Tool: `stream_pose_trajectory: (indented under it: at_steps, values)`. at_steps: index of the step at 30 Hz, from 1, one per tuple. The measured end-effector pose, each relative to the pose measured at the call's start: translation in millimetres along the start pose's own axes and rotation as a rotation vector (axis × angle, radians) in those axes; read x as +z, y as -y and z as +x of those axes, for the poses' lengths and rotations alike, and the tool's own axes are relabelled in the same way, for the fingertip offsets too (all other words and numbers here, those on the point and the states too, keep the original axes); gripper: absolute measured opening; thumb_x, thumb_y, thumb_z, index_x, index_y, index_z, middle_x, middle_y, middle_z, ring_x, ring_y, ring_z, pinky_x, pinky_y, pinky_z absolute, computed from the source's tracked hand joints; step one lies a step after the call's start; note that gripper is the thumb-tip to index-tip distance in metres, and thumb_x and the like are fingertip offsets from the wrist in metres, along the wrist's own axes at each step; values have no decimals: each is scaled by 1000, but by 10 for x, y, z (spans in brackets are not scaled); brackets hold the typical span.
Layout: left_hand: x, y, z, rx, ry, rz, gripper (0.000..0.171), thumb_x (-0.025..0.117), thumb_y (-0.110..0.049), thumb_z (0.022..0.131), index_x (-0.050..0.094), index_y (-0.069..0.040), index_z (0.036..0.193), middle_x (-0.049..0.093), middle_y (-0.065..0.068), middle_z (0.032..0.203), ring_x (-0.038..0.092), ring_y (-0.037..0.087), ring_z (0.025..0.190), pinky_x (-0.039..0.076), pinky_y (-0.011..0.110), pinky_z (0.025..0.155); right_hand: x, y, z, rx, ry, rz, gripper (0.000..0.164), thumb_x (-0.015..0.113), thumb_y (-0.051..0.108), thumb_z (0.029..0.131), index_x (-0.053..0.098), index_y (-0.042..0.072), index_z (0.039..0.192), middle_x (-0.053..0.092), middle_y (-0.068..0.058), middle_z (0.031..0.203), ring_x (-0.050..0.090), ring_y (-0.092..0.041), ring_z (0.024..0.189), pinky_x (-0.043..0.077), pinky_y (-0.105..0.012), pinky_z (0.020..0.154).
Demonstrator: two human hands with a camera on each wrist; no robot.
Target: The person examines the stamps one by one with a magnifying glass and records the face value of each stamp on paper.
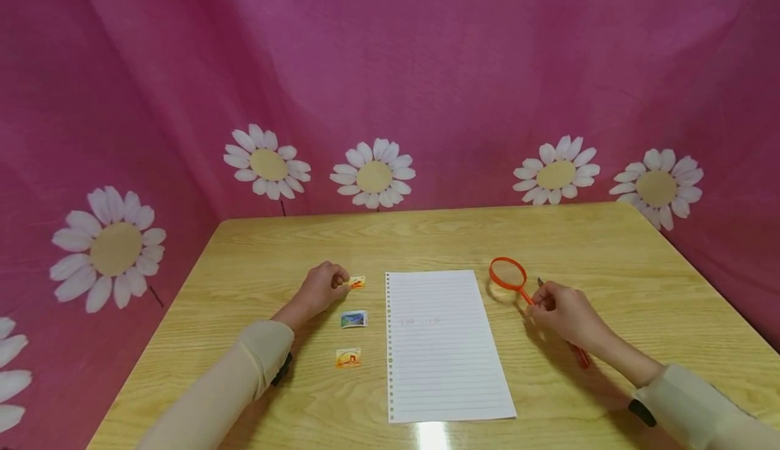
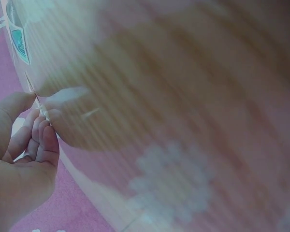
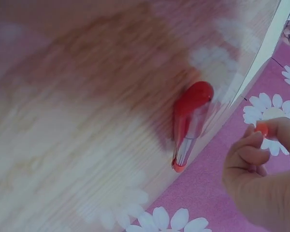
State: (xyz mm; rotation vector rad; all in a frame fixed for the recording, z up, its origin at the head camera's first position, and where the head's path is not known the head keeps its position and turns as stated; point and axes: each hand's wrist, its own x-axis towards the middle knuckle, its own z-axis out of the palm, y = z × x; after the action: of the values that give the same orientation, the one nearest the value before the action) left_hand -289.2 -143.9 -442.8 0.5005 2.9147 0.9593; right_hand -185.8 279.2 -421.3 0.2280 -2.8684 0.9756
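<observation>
At the far end of a column of three small stamp-like pictures, my left hand [image 1: 323, 287] pinches the edge of a yellow-and-red stamp [image 1: 357, 282]. The left wrist view shows that stamp edge-on between thumb and fingertips. Nearer to me lie a blue-green stamp [image 1: 354, 319] and another yellow-and-red stamp [image 1: 349, 358]. My right hand [image 1: 569, 315] grips the handle of an orange-red magnifying glass [image 1: 508, 273], its round lens pointing away to the left above the tabletop. Beneath that hand lies a pen with a red end [image 3: 193, 99], partly hidden in the head view.
Between the hands lies a lined sheet of paper [image 1: 445, 369] with punched holes down its left edge and faint writing on it. The wooden table [image 1: 292, 240] reaches back to a pink curtain [image 1: 426, 64] printed with white flowers.
</observation>
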Motion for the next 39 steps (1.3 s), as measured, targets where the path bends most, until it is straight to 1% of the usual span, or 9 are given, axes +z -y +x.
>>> stream_pose_trajectory:
  at_steps: [4,8,13,20,27,34,39]
  values:
    - [3,13,0,11,-3,-6,9,68,-5,89,64,-1,95,56,10,88,47,18,78,43,31,74,-1,10,-2,-32,-41,-18,11,69,3,84,60,0,89,56,-2,70,41,-1,57,37,-20,49]
    - [1,10,1,9,-8,-7,9,69,-6,89,64,-1,95,55,10,87,47,17,78,42,31,75,6,-5,10,-78,-65,-32,10,69,2,84,60,1,89,56,-1,68,41,1,57,37,-20,49]
    - [-11,-2,6,-3,-5,-5,10,69,-7,89,65,0,96,55,10,88,46,18,78,43,32,75,21,-50,37,-173,-102,-69,12,71,-2,81,61,3,86,57,2,67,42,4,60,40,-19,52]
    - [-7,19,17,-14,4,-7,10,68,-8,90,65,-2,97,55,9,88,47,17,78,43,32,75,28,-112,84,-328,-158,-130,18,73,-5,78,59,5,83,53,7,65,38,6,60,38,-18,50]
    - [10,21,28,-7,-2,-10,10,69,-7,89,66,0,97,56,10,88,47,17,78,44,31,75,52,-147,130,-446,-185,-203,24,76,-7,73,58,5,83,50,7,67,38,3,60,37,-17,49]
    - [5,12,29,-29,7,-21,11,68,-9,90,65,-1,98,56,9,89,47,17,78,44,32,76,70,-162,171,-530,-211,-236,29,79,-8,69,57,5,83,50,6,67,40,0,61,37,-17,50]
    - [4,17,18,-18,2,-16,10,68,-8,90,65,-1,97,55,10,88,47,18,78,44,32,75,78,-157,198,-562,-216,-248,31,81,-7,68,58,5,84,51,5,69,41,0,62,38,-17,51]
